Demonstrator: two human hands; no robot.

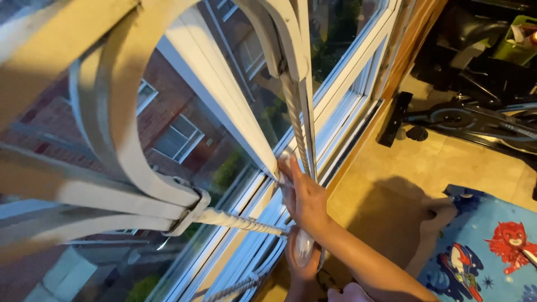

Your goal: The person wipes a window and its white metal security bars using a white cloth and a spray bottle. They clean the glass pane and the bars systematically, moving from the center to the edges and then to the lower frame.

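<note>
Tape roll [305, 248]: held in closed left-hand grip [302, 265], just below right hand [305, 196], whose flat, open fingers press the window frame [335, 89].

You've got cream-painted twisted metal window bars [295, 120], smooth, semi-gloss. White window frame [341, 84], glossy plastic. Clear tape roll [305, 248], shiny. Beige floor tiles [386, 168], matt. Blue cartoon-print blanket [492, 246], soft cloth.

Both forearms are bare, no sleeve showing anywhere near the window frame [347, 72]. The right hand [305, 196] wears no glove, ring or watch that can be seen. The left hand [302, 263], lower along the frame, is likewise ungloved, its wrist bare.
</note>
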